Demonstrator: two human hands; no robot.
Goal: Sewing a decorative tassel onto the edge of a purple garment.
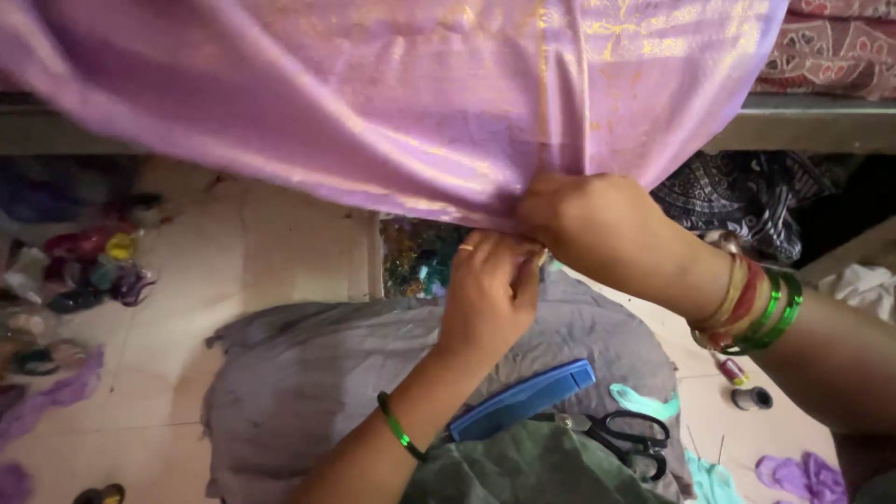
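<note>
Where the floor runs off to your far left, a scatter of coloured thread spools (89,266) lies blurred, with purple fabric scraps (47,401) just below them on the pale floor (280,243). Across the whole top of the view hangs the shiny lilac fabric (373,93) with its gold sheen, draped down toward you, and its lower edge comes to a point at the middle of the view, where both your hands meet. Beneath it a grey cloth (308,373) lies spread on the floor, and behind that, just under the fabric's edge, sits a bag of glittery beads (415,257). Your left hand (485,294), green bangle on the wrist and ring on one finger, reaches up from below with the fingers curled in tight, pinching the fabric's lower edge. Whether something small sits between those fingertips cannot be told. Touching it on the right, your right hand (593,229), with green and red bangles, is clenched over the same edge, bunching the cloth into folds. Below the hands a blue plastic case (523,401) rests on the grey cloth, black-handled scissors (621,437) just beside it. Further right, two small thread bobbins (742,385) lie on the floor, and a purple scrap (803,476) sits in the corner.
</note>
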